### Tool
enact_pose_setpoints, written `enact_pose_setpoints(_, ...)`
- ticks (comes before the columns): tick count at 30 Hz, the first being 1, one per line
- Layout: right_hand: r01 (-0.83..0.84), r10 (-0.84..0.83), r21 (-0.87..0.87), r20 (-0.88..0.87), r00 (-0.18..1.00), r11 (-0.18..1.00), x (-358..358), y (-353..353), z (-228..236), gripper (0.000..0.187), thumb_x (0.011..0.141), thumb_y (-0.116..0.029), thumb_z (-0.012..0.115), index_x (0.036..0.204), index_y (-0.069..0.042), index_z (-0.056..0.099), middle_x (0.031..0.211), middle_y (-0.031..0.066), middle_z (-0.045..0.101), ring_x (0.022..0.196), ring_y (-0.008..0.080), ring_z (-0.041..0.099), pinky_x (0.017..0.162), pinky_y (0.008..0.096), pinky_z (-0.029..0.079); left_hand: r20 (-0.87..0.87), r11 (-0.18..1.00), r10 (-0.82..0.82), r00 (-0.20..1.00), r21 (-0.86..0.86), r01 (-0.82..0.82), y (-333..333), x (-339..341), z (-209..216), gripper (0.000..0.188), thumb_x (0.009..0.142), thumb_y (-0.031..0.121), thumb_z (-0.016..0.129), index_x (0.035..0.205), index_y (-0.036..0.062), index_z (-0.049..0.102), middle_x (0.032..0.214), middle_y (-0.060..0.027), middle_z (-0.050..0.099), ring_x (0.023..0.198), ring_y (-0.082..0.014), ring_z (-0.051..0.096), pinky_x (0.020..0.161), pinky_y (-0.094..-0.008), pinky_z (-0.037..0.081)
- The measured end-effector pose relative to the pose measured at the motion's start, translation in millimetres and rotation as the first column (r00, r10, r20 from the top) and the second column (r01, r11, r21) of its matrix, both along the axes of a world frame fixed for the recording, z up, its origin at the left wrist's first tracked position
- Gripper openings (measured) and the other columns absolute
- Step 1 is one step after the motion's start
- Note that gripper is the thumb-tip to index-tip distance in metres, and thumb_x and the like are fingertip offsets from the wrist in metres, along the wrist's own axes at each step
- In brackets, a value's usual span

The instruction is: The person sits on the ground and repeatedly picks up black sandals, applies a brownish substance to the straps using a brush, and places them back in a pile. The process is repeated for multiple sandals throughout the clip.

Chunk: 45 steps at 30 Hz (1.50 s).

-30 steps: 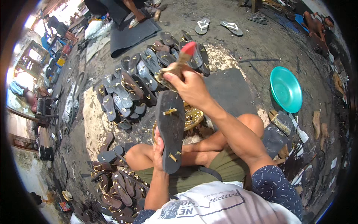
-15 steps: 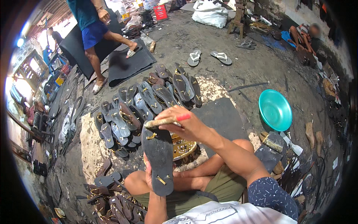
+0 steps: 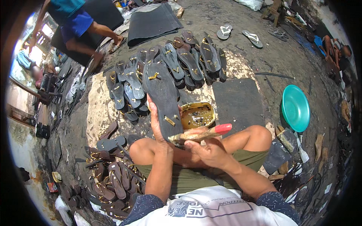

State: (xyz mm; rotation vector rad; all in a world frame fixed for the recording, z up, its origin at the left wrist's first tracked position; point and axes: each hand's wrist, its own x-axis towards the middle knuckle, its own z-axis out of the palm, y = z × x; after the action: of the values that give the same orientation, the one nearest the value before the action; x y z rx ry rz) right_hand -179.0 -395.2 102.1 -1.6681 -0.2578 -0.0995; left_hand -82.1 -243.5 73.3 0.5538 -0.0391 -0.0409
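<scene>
My left hand [image 3: 155, 122] grips a dark sandal sole [image 3: 161, 94] along its edge, underside up, with gold strap ends poking through it. In my right hand [image 3: 212, 151] is a worn brush [image 3: 198, 135] with a red handle end, its crusted tip touching the heel of the sole. Just beyond my crossed legs stands a yellow tub [image 3: 198, 116] holding amber, glue-like liquid. Rows of dark sandals [image 3: 132, 81] with gold bits lie past the held sole. A heap of brown sandals [image 3: 117, 177] is at my lower left.
A black sheet [image 3: 239, 101] lies right of the tub, with a turquoise basin [image 3: 296, 108] farther right. White-strapped slippers [image 3: 252, 38] rest on the floor ahead. One person [image 3: 75, 26] walks at the far left beside dark sheets; another person [image 3: 332, 49] sits at the far right.
The brush has gone from the toe end of the sole to its heel, nearer me. My view has shifted, and the walking person has moved farther left.
</scene>
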Motion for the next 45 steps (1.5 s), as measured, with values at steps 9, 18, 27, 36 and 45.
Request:
enact_pose_setpoints(9,0.084,0.095,-0.325,0.499,0.862,0.942,72.1,7.8,-1.0,0.020,0.092,-0.015,0.075,0.111,-0.010,0.075,0.105,0.0082,0.073,0.090,0.0284,0.067,0.079,0.0396,0.048,0.011,0.981,-0.097,0.995,-0.166,0.097,-4.5,1.6,-21.0,0.052,0.111,0.038,0.044,0.161,0.0301,0.033,0.147,-0.0067,0.053,0.126,-0.0244,0.059,0.104,-0.0467,0.053)
enact_pose_setpoints(18,0.564,-0.610,0.320,0.058,0.790,0.761,14.5,-92.4,39.1,0.032,0.105,-0.021,0.065,0.131,-0.005,0.057,0.120,0.0032,0.063,0.108,0.0123,0.058,0.096,0.0301,0.048,-0.313,0.937,-0.318,0.895,-0.245,0.247,-9.6,45.3,-92.3,0.051,0.100,0.049,0.058,0.128,0.0071,0.062,0.114,-0.0120,0.071,0.096,-0.0256,0.071,0.081,-0.0432,0.062)
enact_pose_setpoints(27,0.698,-0.716,0.198,0.028,0.698,0.688,-12.3,-149.0,10.7,0.037,0.103,-0.021,0.067,0.133,-0.001,0.056,0.119,-0.0005,0.058,0.105,0.0071,0.050,0.096,0.0265,0.040,-0.359,0.957,-0.272,0.893,-0.201,0.210,-105.7,215.4,-128.4,0.056,0.102,0.047,0.062,0.141,0.0084,0.049,0.130,-0.0213,0.058,0.112,-0.0364,0.065,0.090,-0.0463,0.062)
enact_pose_setpoints(36,0.686,-0.659,-0.016,-0.299,0.691,0.727,24.0,-96.8,-8.3,0.044,0.104,-0.028,0.067,0.136,0.001,0.057,0.121,0.0042,0.064,0.108,0.0117,0.059,0.098,0.0263,0.045,-0.098,0.840,-0.023,0.995,0.538,0.072,40.7,130.0,-43.4,0.043,0.104,0.053,0.056,0.089,0.0132,0.062,0.083,-0.0042,0.067,0.080,-0.0172,0.068,0.076,-0.0328,0.052)
enact_pose_setpoints(45,0.524,-0.510,0.034,-0.185,0.840,0.851,45.5,-100.3,-49.7,0.046,0.105,-0.030,0.064,0.139,0.001,0.055,0.125,0.0055,0.063,0.112,0.0127,0.058,0.100,0.0282,0.046,-0.239,0.407,0.877,0.418,0.833,-0.376,407.1,99.1,-171.8,0.058,0.097,0.051,0.065,0.131,0.0043,0.058,0.122,-0.0114,0.066,0.092,-0.0237,0.064,0.080,-0.0378,0.050)
